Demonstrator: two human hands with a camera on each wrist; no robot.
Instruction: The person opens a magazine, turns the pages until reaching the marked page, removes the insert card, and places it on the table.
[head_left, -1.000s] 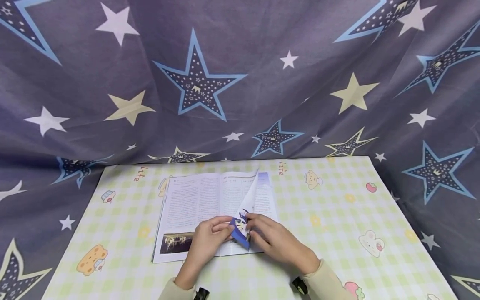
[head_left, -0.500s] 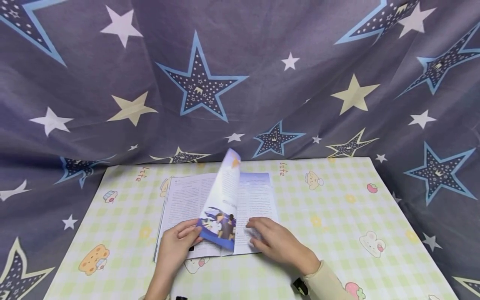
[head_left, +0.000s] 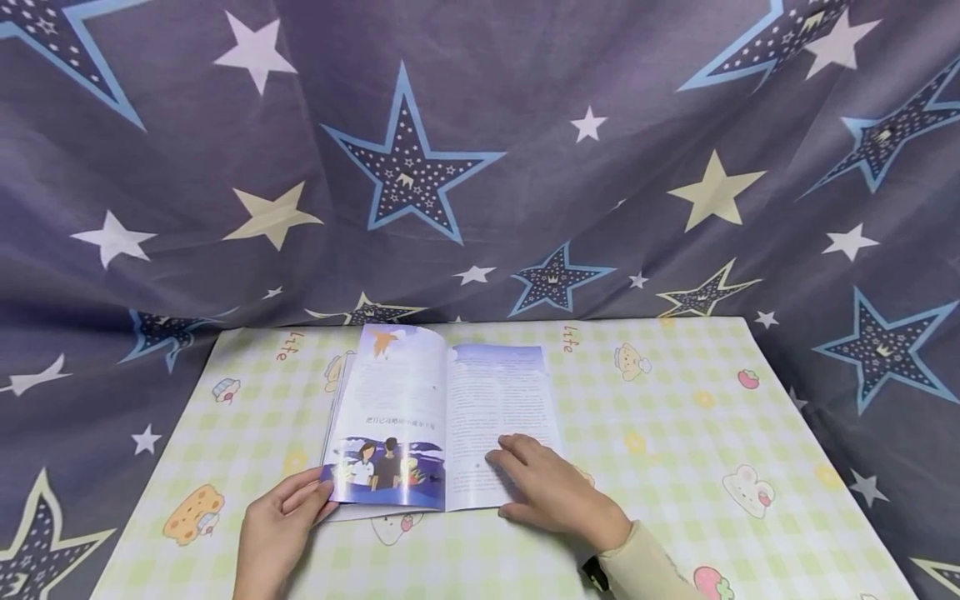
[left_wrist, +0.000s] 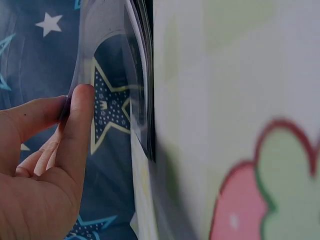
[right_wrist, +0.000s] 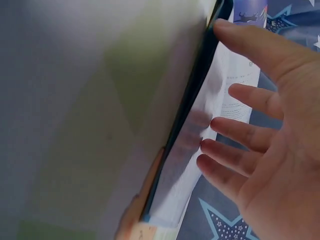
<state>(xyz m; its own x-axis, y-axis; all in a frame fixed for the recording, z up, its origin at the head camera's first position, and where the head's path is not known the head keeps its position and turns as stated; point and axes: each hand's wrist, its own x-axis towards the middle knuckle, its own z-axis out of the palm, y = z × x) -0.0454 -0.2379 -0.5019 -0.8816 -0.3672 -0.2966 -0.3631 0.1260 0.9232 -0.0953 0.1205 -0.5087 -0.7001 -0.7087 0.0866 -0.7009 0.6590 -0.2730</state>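
Note:
An open magazine (head_left: 495, 417) lies on the table, its right page filled with printed text under a purple band. The turned page (head_left: 397, 383), over on the left side, carries a bird at the top and two drawn figures at the bottom. My left hand (head_left: 281, 521) pinches this page's lower left corner between thumb and finger. In the left wrist view that hand (left_wrist: 50, 145) holds the page bowed away from the stack of pages (left_wrist: 145, 75). My right hand (head_left: 551, 492) lies at the right page's lower edge, fingers extended; the right wrist view shows its fingertips (right_wrist: 217, 125) at the paper.
A green and white checked tablecloth (head_left: 660, 533) with cartoon prints covers the table. Behind and beside it hangs a dark curtain (head_left: 525, 200) patterned with stars. Dark wrist gear (head_left: 595, 573) sits by the right sleeve.
The left hand has carried the page from the right side over the middle to the left. The right hand has let go of the page and stayed on the right side.

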